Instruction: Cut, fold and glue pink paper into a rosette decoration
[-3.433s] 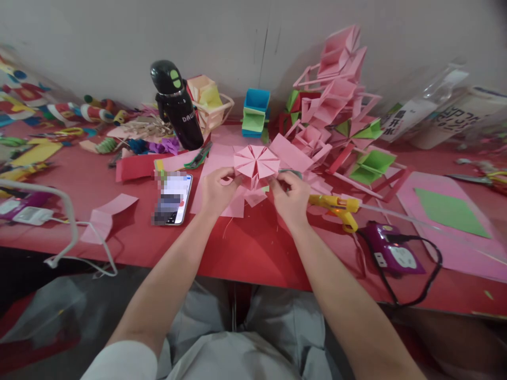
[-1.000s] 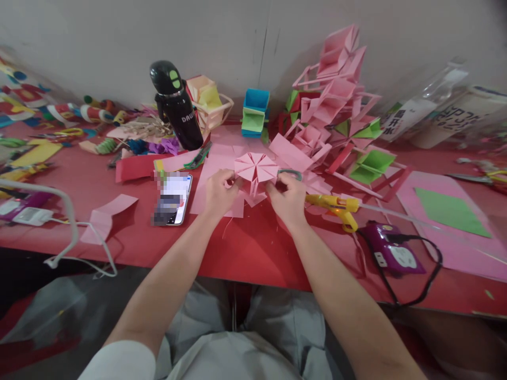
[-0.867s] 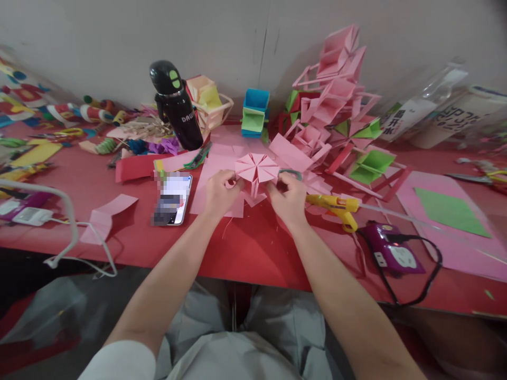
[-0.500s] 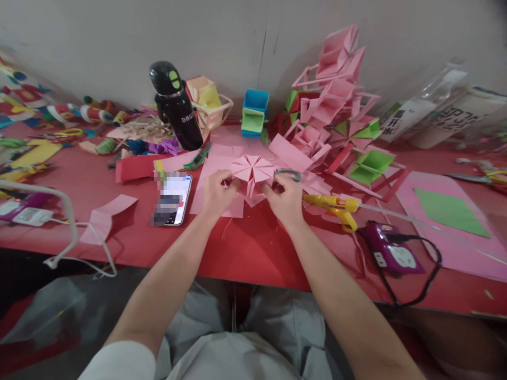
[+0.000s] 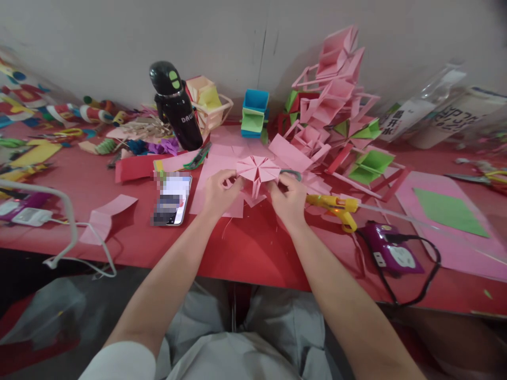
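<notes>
Between my hands is a pink folded paper piece [image 5: 258,169], round with folds fanning out from its centre and a flap pointing down at the front. My left hand [image 5: 222,194] pinches its left edge, and my right hand [image 5: 289,198] grips the right edge; some fingertips are hidden under the paper. Pink paper sheets [image 5: 222,155] lie on the red table beneath it. Just behind my right hand shows a scissors handle [image 5: 295,174]. A yellow glue gun [image 5: 336,205] lies to the right of that hand.
Left of my hands lies a phone [image 5: 174,200], with a black bottle [image 5: 178,111] behind it. Pink folded-paper structures [image 5: 332,95] are piled at the back right. A purple power strip [image 5: 390,250] with a black cable sits near the front edge. A white cable [image 5: 71,227] loops at left.
Both hands have shifted slightly to the right with the pink folded paper, which has turned or tilted a little. Everything else on the table stays put.
</notes>
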A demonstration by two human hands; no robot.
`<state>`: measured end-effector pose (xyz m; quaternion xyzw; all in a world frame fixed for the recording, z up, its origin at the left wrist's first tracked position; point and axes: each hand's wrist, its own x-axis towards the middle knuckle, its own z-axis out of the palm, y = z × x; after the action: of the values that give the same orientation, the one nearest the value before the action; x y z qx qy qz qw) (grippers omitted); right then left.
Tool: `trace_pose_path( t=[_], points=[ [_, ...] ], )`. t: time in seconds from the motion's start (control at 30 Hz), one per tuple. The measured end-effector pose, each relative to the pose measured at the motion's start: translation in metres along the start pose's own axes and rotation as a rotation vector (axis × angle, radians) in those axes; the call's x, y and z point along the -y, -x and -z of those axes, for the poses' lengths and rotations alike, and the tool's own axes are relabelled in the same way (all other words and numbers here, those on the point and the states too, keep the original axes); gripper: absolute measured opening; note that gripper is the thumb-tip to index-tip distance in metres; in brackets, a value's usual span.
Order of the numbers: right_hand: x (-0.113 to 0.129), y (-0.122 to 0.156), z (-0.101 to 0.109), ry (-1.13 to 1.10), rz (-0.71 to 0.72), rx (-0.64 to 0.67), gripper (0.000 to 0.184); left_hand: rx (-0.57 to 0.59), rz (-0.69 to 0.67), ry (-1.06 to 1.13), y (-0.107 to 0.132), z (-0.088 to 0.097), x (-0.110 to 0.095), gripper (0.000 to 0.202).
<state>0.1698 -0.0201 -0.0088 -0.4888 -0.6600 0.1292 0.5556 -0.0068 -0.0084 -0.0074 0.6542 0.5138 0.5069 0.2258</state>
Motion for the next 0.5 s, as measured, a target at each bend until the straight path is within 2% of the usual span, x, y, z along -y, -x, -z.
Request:
trace_pose_path(
  t=[0.27,0.5],
  points=[
    [0.0007,-0.0002,-0.0022,-0.002,-0.011,0.009,0.036,-0.06,-0.07,0.041,0.0002,0.0013,0.0027,0.021],
    [0.0009,0.0,-0.0006,-0.048,0.022,-0.014,0.03,-0.08,-0.1,0.041,0.0004,0.0007,0.0041,0.023]
  ],
)
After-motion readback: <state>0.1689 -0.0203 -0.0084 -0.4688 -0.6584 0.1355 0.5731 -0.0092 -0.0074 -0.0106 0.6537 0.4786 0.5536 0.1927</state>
